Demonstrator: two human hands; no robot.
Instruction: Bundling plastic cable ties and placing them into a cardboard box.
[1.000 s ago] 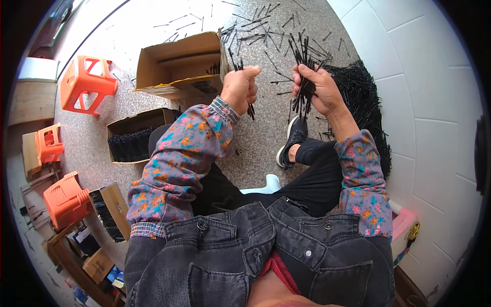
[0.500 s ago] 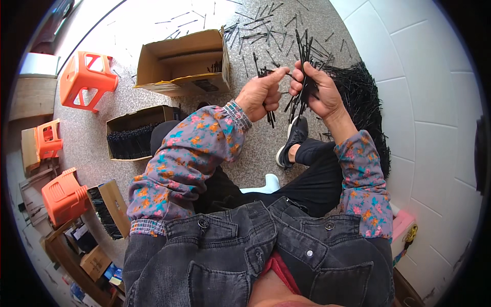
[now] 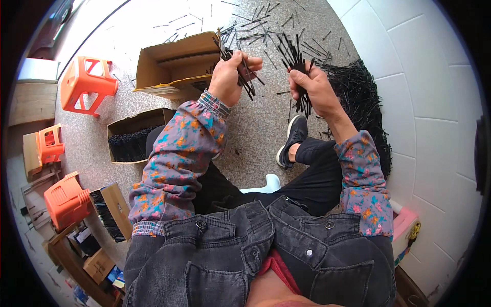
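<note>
While both hands are raised over the speckled floor [image 3: 255, 133], the left hand [image 3: 231, 77] is closed around a small bunch of black sticks [image 3: 240, 69], which cross through the fist and jut out above and below; the right hand [image 3: 312, 89] is clenched on a larger bundle of black sticks [image 3: 297, 59], fanned out above the knuckles and hanging below the palm; the two hands are near each other but apart, with bare floor showing between them. Just behind the left hand stands an open cardboard box [image 3: 174, 64]; a second box holding black sticks [image 3: 134, 140] lies by the left elbow; loose sticks [image 3: 266, 23] are scattered beyond both hands. On the right, a dense heap of black sticks [image 3: 363, 102] lies against the white tiled wall [image 3: 429, 102], narrowing the room on that side; the person's shoe [image 3: 292, 139] rests below the right hand; orange stools [image 3: 84, 84] stand well off to the left.
</note>
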